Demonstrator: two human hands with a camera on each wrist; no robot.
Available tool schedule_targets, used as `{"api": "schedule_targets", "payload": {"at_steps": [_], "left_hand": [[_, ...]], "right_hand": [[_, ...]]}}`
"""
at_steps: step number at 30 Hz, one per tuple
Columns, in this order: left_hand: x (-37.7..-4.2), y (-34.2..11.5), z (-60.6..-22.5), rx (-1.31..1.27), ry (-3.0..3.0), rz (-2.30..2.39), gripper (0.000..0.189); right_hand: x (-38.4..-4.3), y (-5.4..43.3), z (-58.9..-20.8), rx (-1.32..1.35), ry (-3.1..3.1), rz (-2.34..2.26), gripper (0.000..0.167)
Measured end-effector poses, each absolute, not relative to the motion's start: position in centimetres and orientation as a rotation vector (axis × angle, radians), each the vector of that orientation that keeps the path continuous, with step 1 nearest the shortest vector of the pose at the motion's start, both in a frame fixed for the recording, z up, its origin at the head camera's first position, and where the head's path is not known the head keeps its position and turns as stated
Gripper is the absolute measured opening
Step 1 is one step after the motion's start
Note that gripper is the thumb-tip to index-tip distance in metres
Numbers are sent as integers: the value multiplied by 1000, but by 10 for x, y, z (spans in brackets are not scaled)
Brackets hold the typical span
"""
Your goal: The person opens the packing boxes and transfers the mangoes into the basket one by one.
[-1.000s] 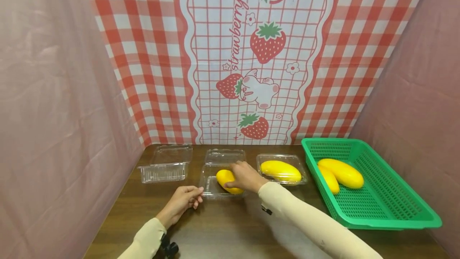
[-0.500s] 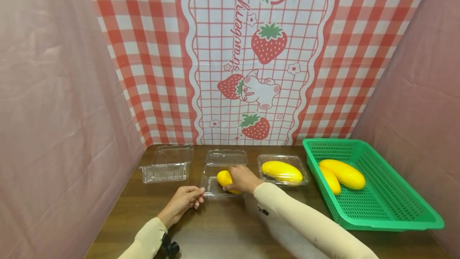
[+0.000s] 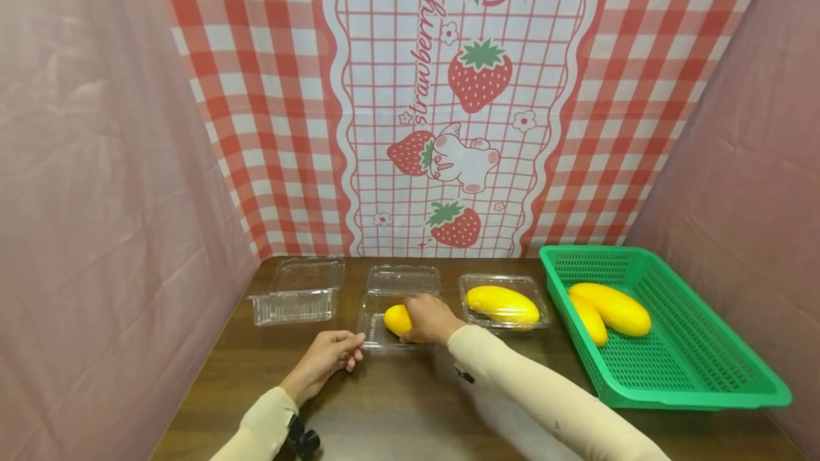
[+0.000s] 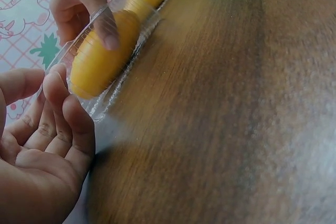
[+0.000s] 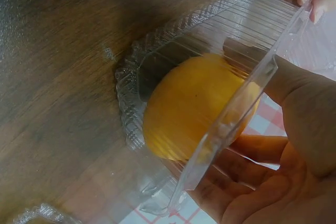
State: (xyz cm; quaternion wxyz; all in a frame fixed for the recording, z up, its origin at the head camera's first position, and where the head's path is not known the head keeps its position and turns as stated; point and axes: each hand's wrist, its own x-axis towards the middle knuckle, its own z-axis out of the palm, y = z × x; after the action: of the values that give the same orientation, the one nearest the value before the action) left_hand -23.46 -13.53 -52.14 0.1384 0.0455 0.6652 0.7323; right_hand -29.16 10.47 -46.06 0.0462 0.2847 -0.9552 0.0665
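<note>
In the head view, my left hand [image 3: 325,365] pinches the front left corner of a clear plastic clamshell box [image 3: 374,338] between thumb and fingertips. The box's lid [image 3: 403,279] lies folded back behind it. My right hand [image 3: 430,319] reaches into the box and grips a yellow mango [image 3: 397,320] from above. Part of the mango is hidden by that hand in the head view. Through the clear wall in the right wrist view, thumb and fingers lie on either side of the mango [image 5: 197,103]. The left wrist view shows the right thumb on the mango [image 4: 102,59].
Another clamshell box [image 3: 295,306] stands at the left with its lid back. To the right, a closed clear box [image 3: 541,315] holds a mango [image 3: 502,304]. A green plastic basket [image 3: 698,398] at the far right contains mangoes [image 3: 611,309]. Fabric walls bound the wooden table [image 3: 359,418].
My right hand has shifted slightly left and lower with its grip on the mango, covering more of it. The left hand keeps its place at the box corner.
</note>
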Motion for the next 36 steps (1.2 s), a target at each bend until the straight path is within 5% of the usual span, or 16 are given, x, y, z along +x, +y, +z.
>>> {"api": "schedule_targets", "payload": {"at_steps": [36], "left_hand": [[-234,-134,-522,141,1930,2122,32]], "right_hand": [[-295,113,-452,895,-2892,331,45]]}}
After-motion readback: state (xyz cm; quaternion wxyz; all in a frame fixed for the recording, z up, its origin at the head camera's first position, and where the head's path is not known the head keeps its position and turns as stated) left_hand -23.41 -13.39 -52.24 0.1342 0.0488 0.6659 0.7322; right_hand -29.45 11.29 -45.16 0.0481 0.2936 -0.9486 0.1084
